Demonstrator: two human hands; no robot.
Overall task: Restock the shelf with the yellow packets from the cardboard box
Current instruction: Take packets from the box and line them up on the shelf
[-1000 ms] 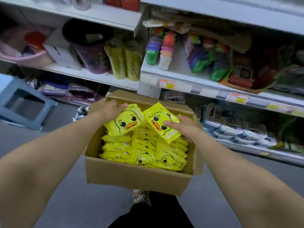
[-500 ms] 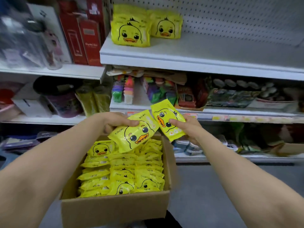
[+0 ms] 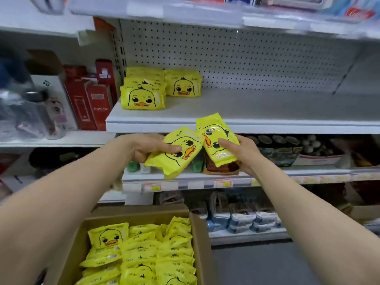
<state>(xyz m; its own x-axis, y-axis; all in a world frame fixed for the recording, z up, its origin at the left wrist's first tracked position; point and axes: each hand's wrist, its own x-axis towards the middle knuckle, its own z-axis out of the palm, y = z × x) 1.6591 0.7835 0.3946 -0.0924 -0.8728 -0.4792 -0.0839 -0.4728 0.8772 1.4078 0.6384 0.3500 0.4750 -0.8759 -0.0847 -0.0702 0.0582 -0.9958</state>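
Lifting two packets out of the cardboard box [image 3: 82,239], I have brought them from just above its contents a second ago to right below the front lip of the white shelf [image 3: 267,112]. My left hand [image 3: 148,149] grips one yellow duck packet [image 3: 176,157] by its left end. My right hand [image 3: 240,153] pinches the second duck packet [image 3: 218,132], thumb on the printed front, and it stands nearly upright. The two packets touch at their inner edges. Stacked duck packets [image 3: 144,97] already sit at the shelf's left end against the pegboard [image 3: 246,58], with bare shelf to their right. The box is now well below my hands, with many packets in the box [image 3: 144,254] left. The pick looks done, so I judge placing beside the stacks comes next, with many more trips after that.
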